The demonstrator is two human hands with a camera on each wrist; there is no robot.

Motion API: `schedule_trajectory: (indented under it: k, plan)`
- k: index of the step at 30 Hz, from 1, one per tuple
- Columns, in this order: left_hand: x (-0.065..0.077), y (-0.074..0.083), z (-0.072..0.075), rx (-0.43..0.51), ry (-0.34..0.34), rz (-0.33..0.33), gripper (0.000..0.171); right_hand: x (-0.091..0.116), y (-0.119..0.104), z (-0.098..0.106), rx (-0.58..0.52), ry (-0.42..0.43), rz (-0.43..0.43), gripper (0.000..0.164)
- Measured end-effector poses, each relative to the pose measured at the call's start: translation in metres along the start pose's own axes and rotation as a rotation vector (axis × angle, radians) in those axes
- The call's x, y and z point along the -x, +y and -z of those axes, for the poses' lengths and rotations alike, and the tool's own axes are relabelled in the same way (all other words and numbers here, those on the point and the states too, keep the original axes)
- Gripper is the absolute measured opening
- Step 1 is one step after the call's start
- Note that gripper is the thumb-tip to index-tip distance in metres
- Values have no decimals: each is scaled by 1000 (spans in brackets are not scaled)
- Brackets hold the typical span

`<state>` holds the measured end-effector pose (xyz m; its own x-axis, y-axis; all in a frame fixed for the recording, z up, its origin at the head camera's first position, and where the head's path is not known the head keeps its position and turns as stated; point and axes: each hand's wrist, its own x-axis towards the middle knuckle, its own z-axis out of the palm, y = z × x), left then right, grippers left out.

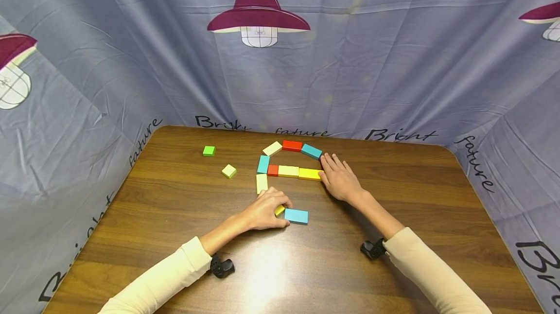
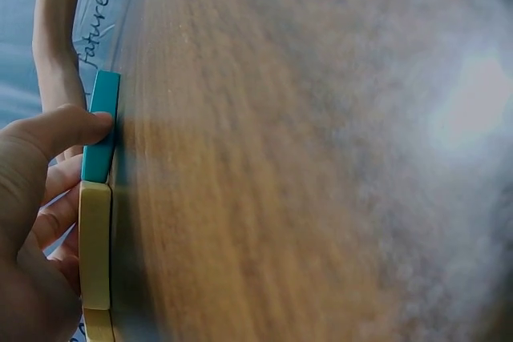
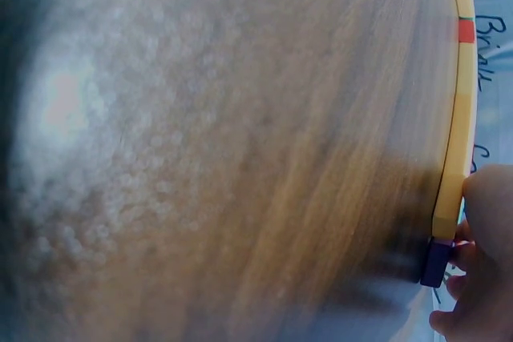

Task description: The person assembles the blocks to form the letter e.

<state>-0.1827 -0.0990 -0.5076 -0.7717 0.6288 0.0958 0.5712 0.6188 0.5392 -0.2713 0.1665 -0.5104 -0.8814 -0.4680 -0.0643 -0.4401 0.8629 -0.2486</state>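
A letter-like outline of flat coloured blocks lies on the table. My left hand pinches a light blue block at its lower end; the left wrist view shows the thumb pressing its near side, with fingers behind. A yellow block, partly covered by that hand, adjoins the blue one. At the right of the outline my right hand rests with fingers extended, its thumb at the end of a yellow block. A purple block stands by its fingers, mostly hidden in the head view.
A cream block, a blue block, a cream block, a red block and a blue block form the curve. Small red and cream blocks make the crossbar. Loose green and pale yellow blocks lie left.
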Motion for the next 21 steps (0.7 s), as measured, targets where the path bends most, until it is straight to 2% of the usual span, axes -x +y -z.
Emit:
schedule_trajectory:
  k: [17,21]
  plan:
    - [1,0,3,13,-5,-11,34,0,-1,1,5,9,1,58]
    - [3,-5,13,40,55,-21,39,0,-1,1,3,8,2,58]
